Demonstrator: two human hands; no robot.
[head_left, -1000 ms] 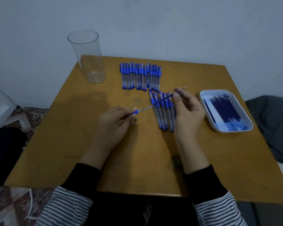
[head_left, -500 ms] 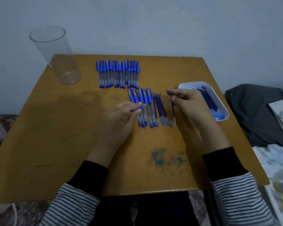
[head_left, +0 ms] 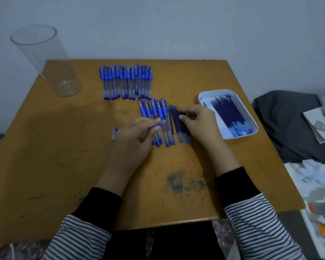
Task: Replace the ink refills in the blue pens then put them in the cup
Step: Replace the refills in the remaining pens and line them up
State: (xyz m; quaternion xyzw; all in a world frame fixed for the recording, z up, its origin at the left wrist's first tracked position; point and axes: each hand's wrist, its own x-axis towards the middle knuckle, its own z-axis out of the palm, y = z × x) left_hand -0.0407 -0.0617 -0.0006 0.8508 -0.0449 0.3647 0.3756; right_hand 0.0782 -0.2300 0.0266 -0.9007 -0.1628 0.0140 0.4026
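My left hand grips an open blue pen barrel; its blue grip end sticks out past my fingertips and its clear end shows left of the hand. My right hand pinches a dark ink refill at the right side of a short row of loose refills on the table. Several blue pens lie side by side just left of those refills. A longer row of capped blue pens lies farther back. The clear plastic cup stands at the back left corner.
A white tray holding several dark blue refills sits right of my right hand. The wooden table has a blue ink stain near its front edge. Grey cloth and papers lie off the table's right side.
My right hand drew the refill out of the pen, swung it upright, then lowered it onto the row of loose refills. My left hand kept the barrel. The view shifted right.
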